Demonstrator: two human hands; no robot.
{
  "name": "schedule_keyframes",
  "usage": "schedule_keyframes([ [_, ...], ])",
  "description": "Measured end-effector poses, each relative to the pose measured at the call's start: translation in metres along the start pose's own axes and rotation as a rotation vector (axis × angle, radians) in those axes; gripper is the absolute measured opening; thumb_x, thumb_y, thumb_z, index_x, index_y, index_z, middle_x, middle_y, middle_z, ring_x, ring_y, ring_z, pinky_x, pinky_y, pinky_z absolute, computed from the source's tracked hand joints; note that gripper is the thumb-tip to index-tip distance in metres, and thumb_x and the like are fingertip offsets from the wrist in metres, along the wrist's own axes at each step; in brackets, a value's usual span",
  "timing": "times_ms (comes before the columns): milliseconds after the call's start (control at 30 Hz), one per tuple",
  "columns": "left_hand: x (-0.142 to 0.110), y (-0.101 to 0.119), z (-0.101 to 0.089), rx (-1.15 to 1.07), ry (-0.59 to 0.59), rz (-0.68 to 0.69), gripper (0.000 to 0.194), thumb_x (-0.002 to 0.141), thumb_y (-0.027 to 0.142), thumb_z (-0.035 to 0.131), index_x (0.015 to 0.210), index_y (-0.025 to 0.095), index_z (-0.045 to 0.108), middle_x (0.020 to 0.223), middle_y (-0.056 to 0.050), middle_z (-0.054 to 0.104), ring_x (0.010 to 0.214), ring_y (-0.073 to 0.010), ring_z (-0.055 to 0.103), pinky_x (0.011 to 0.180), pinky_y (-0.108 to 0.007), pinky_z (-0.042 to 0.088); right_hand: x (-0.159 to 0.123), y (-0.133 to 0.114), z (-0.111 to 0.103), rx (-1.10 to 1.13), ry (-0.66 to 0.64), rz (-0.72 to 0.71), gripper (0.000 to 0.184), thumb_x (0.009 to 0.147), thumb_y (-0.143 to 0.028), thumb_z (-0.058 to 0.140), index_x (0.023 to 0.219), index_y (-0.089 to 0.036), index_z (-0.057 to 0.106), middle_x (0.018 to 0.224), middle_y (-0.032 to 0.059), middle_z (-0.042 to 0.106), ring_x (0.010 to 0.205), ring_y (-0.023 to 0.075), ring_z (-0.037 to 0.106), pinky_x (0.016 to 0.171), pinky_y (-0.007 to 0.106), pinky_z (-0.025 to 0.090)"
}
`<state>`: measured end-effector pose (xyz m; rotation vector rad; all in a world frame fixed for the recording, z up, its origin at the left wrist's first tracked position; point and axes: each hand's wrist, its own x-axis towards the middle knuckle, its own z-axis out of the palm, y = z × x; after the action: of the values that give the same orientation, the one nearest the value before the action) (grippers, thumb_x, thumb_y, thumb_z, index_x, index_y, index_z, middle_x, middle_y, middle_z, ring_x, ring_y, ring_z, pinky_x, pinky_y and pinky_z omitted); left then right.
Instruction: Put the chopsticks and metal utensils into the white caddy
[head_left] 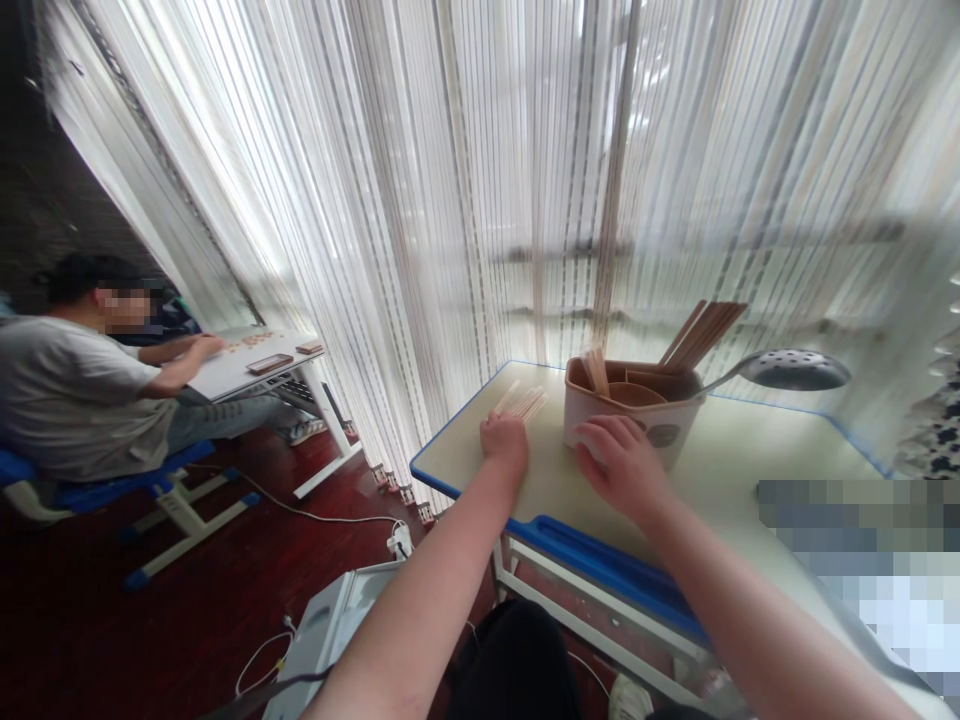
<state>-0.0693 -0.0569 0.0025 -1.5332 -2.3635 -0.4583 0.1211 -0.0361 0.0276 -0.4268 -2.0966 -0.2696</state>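
Observation:
My left hand (505,443) is closed around a bunch of thin pale sticks (529,402), which fan out past the fingers over the tabletop. Beside it stands a utensil holder (581,410), light-walled with a brown rim. My right hand (621,462) is in front of the holder's wall, its fingers loosely bent and apart, holding nothing; whether it touches the wall I cannot tell. Brown chopsticks (705,335) lean in the holder's rear right compartment. A smaller bundle of sticks (596,370) stands at its left. A slotted metal ladle (795,370) sticks out to the right.
The pale table (450,455) has a blue edge. Behind it hangs a string curtain (450,200). At the left, a seated person (82,390) handles small pieces on a white table (225,375). A white cabinet (322,620) and cables are on the floor below.

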Motion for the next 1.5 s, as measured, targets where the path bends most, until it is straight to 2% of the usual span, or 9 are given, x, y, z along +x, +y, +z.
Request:
schedule_keyframes([
  [133,-0.003,0.002,-0.001,-0.003,0.026,0.018,0.032,0.084,0.008,0.035,0.096,0.014,0.064,0.096,-0.014,0.063,0.098,-0.0271,0.052,0.081,-0.041,0.041,-0.001,0.002,-0.002,0.013,0.005,0.028,0.022,0.080,-0.024,0.052,0.100,-0.019,0.060,0.096,0.0077,0.061,0.091,0.0209,0.052,0.083,0.036,0.043],
  [500,-0.009,0.003,-0.004,0.006,-0.037,-0.010,0.034,0.084,0.008,0.034,0.099,0.011,0.064,0.104,-0.017,0.059,0.101,-0.0271,0.052,0.084,-0.041,0.041,-0.004,0.005,-0.004,0.036,0.042,0.081,0.018,0.080,-0.023,0.051,0.094,-0.019,0.061,0.088,0.0070,0.062,0.087,0.0210,0.054,0.080,0.035,0.045],
  [700,-0.011,0.003,-0.007,-0.049,0.055,-0.057,0.031,0.086,0.011,0.033,0.104,0.012,0.058,0.108,-0.016,0.057,0.101,-0.0258,0.053,0.084,-0.037,0.040,-0.005,0.008,-0.002,0.033,0.020,0.077,0.017,0.080,-0.023,0.051,0.095,-0.018,0.060,0.088,0.0069,0.061,0.086,0.0208,0.055,0.080,0.035,0.045],
  [900,-0.011,0.000,-0.009,-0.155,0.134,-0.186,0.030,0.087,0.010,0.028,0.103,0.011,0.054,0.092,-0.015,0.063,0.093,-0.0244,0.057,0.081,-0.035,0.039,-0.006,0.011,-0.003,0.021,0.031,0.097,0.018,0.081,-0.024,0.051,0.095,-0.019,0.059,0.090,0.0065,0.062,0.087,0.0203,0.054,0.081,0.033,0.045],
  [1033,-0.011,-0.002,-0.012,-0.209,0.189,-0.198,0.029,0.088,0.013,0.028,0.103,0.013,0.053,0.095,-0.014,0.063,0.093,-0.0233,0.056,0.082,-0.035,0.037,-0.005,0.011,-0.004,0.021,0.011,0.096,0.018,0.081,-0.024,0.051,0.096,-0.018,0.059,0.090,0.0067,0.061,0.087,0.0201,0.054,0.080,0.033,0.045],
  [1133,-0.010,-0.004,-0.012,-0.250,0.268,-0.194,0.027,0.089,0.014,0.030,0.101,0.015,0.054,0.096,-0.013,0.062,0.094,-0.0235,0.055,0.082,-0.036,0.037,-0.003,0.012,-0.006,0.027,0.027,0.094,0.018,0.081,-0.024,0.051,0.096,-0.019,0.058,0.091,0.0070,0.061,0.088,0.0206,0.055,0.081,0.034,0.046],
  [1233,-0.008,-0.006,-0.011,-0.272,0.407,-0.146,0.024,0.088,0.015,0.033,0.097,0.015,0.055,0.094,-0.012,0.062,0.094,-0.0241,0.054,0.082,-0.037,0.037,-0.002,0.011,-0.009,0.027,0.061,0.108,0.018,0.080,-0.023,0.051,0.097,-0.019,0.057,0.092,0.0074,0.061,0.089,0.0212,0.055,0.080,0.035,0.046],
  [1400,-0.010,-0.007,-0.010,-0.327,0.671,0.085,0.017,0.088,0.016,0.038,0.092,0.015,0.055,0.091,-0.010,0.061,0.094,-0.0225,0.053,0.087,-0.039,0.036,-0.001,0.011,-0.016,0.064,0.129,0.131,0.018,0.080,-0.022,0.051,0.098,-0.021,0.056,0.092,0.0072,0.061,0.088,0.0211,0.056,0.078,0.036,0.047],
  [1500,-0.012,-0.005,-0.012,-0.359,0.762,0.220,0.014,0.087,0.017,0.042,0.090,0.016,0.055,0.093,-0.010,0.061,0.096,-0.0210,0.052,0.089,-0.038,0.036,-0.003,0.012,-0.017,0.082,0.165,0.180,0.023,0.081,-0.024,0.050,0.103,-0.021,0.054,0.087,0.0064,0.061,0.084,0.0204,0.057,0.076,0.035,0.048],
])
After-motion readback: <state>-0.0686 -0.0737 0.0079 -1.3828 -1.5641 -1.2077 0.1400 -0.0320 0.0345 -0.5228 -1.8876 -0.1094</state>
